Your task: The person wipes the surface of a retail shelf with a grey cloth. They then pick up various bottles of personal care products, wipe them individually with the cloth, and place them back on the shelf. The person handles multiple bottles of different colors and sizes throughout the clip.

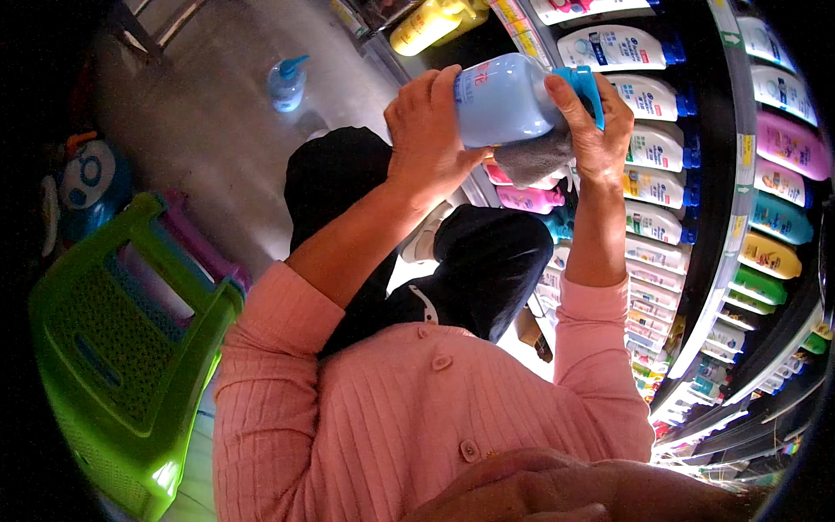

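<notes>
A large light-blue plastic pump bottle lies tilted on its side between my hands, its blue pump head towards the right. My left hand grips the bottle's base end, fingers over the far side and thumb below. At the other end my right hand is around the neck and blue pump head. A grey cloth hangs against the bottle's underside, beside my right hand; which fingers hold it is hidden. On the floor ahead stands a smaller clear-blue pump bottle.
Shelves of shampoo bottles run down the right, behind a curved shelf edge with price tags. Yellow pump bottles stand on a shelf ahead. Green perforated plastic stools or baskets are at the left, near a blue-and-white item.
</notes>
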The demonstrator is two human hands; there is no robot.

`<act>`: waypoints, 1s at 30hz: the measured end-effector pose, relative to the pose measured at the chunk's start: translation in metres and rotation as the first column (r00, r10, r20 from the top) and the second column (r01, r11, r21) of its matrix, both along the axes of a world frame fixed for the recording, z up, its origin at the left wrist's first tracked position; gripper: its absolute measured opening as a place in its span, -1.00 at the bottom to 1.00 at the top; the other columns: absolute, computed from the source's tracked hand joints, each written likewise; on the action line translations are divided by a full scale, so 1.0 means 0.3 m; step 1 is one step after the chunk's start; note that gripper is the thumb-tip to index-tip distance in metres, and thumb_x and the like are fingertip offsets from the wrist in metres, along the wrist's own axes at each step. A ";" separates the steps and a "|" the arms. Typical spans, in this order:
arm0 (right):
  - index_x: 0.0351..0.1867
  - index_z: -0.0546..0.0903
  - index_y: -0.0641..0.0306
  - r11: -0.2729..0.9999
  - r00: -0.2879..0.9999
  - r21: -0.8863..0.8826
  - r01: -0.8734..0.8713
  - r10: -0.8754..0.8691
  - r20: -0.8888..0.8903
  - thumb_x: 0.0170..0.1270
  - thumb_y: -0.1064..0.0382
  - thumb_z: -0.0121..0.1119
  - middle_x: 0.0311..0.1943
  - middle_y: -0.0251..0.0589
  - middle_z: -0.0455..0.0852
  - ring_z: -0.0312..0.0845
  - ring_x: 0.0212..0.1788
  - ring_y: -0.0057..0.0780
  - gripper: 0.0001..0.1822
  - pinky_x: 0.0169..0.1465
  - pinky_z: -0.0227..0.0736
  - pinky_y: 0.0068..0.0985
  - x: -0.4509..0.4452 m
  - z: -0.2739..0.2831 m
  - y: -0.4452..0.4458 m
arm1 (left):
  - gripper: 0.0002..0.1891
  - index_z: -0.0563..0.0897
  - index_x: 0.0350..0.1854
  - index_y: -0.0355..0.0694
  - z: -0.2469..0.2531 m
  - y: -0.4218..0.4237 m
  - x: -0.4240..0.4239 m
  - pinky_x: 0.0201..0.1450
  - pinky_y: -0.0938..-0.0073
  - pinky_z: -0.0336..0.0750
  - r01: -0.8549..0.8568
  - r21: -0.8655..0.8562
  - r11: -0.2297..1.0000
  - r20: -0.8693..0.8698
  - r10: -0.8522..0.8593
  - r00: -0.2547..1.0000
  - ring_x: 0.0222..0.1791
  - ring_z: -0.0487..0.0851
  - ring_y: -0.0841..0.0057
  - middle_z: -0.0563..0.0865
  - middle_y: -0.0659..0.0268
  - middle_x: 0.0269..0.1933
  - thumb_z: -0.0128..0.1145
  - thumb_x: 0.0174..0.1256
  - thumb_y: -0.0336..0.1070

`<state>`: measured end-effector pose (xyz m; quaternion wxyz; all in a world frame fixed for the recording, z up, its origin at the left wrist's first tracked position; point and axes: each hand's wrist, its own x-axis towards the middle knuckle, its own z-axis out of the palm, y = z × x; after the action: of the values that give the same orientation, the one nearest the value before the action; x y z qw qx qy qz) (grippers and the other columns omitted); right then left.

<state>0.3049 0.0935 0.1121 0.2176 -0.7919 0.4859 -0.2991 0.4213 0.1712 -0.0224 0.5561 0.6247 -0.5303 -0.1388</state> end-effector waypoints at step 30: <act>-0.26 0.66 0.20 0.921 0.949 -0.369 -0.129 0.007 -0.315 -0.08 -0.19 0.42 -0.35 -0.19 0.69 0.66 -0.35 -0.21 -0.47 -0.28 0.53 -0.36 0.003 -0.780 -0.646 | -0.57 0.51 -0.08 -0.14 -0.006 0.019 0.015 -0.16 0.29 0.34 0.532 0.356 0.768 0.088 -0.595 0.799 -0.15 0.55 0.37 0.58 0.34 -0.24 0.31 -0.03 -0.15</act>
<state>0.3059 -0.1002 -0.1220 -0.0099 -0.8724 0.4175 -0.2540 0.4259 0.1768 -0.0243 0.3271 0.5261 -0.7168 -0.3200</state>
